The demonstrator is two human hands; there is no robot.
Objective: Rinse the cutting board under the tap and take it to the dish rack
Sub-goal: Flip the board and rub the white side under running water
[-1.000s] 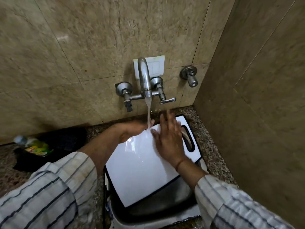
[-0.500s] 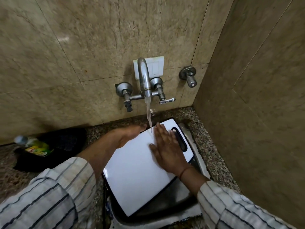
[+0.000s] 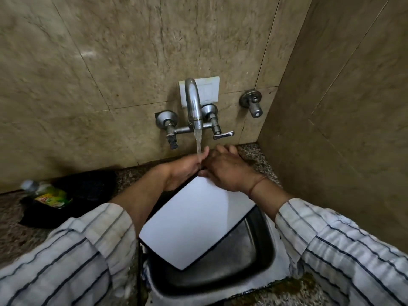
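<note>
The white cutting board (image 3: 194, 221) stands tilted over the steel sink (image 3: 249, 257), its lower corner pointing down into the basin. My left hand (image 3: 184, 170) grips the board's top left edge from behind. My right hand (image 3: 227, 171) curls over the top edge beside it, thumb on the front face, and covers the handle hole. The chrome tap (image 3: 193, 104) is running, and its stream (image 3: 198, 143) falls onto my hands where they meet at the board's top.
A green bottle (image 3: 49, 195) lies in a black tray (image 3: 70, 204) on the speckled counter at the left. A separate valve (image 3: 252, 103) sticks out of the tiled wall on the right. A side wall (image 3: 331, 129) closes in tight on the right of the sink.
My right hand has slid from flat on the board's face up to its top edge, next to my left hand. The board now tilts more steeply, and its handle hole is covered.
</note>
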